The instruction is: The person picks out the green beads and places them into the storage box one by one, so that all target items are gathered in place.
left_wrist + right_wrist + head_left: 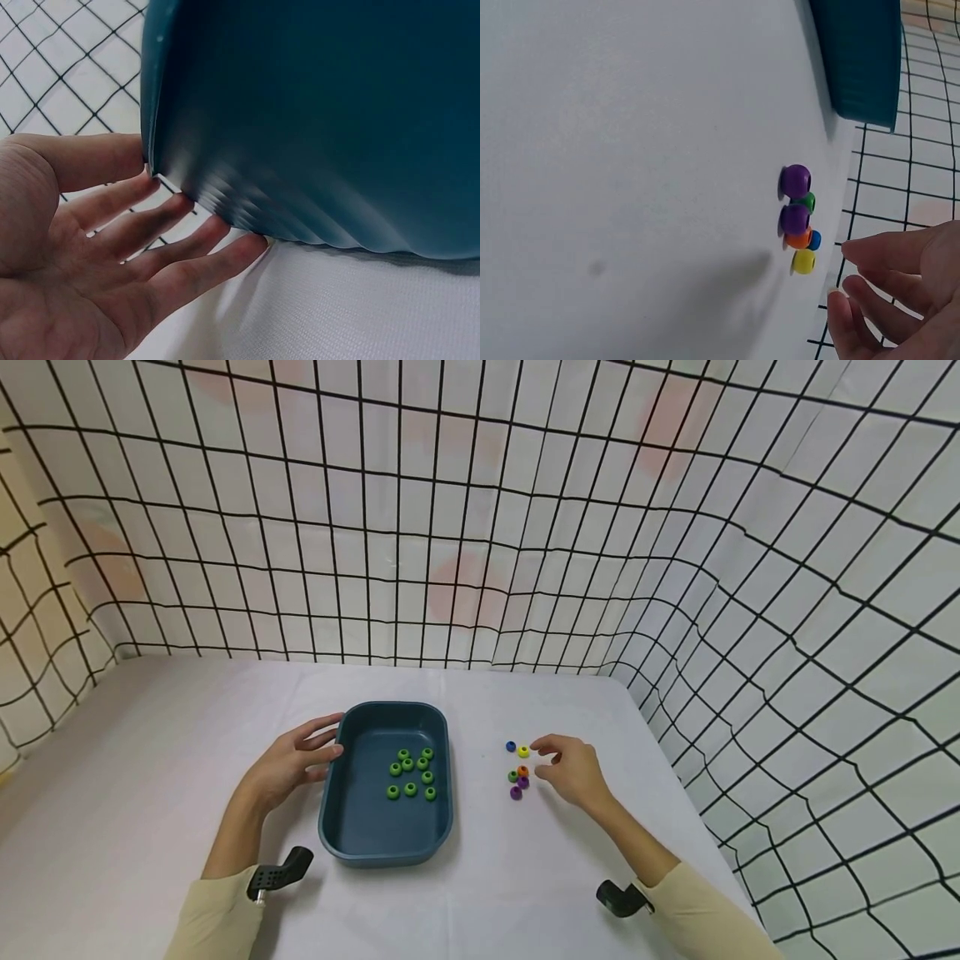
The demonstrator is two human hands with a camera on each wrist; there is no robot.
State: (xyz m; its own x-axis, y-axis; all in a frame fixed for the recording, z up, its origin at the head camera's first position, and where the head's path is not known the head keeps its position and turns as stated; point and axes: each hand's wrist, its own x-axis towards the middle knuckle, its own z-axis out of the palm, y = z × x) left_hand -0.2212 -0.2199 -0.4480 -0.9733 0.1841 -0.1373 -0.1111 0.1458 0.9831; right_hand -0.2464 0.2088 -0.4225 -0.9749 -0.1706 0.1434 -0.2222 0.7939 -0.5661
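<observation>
A dark teal tray [386, 846] stands on the white-covered table with several green beads [407, 765] on its floor. My left hand [288, 767] is at its left side, with fairly straight fingers [202, 274] against the outer wall and the thumb at the rim. To the tray's right lies a loose group: a blue bead [511, 747], a yellow bead [523, 752], an orange bead [522, 771], a green bead [513, 776] and two purple beads [516, 792]. Right beside them hovers my right hand [573, 770], thumb and forefinger apart, holding nothing; the yellow bead is nearest its fingertips.
Black netting [480, 518] over pale sheets walls off the back and both sides of the table. A black wrist-camera mount [281, 870] sits at the left sleeve, and another mount [622, 899] at the right sleeve. White cloth [510, 877] covers the table.
</observation>
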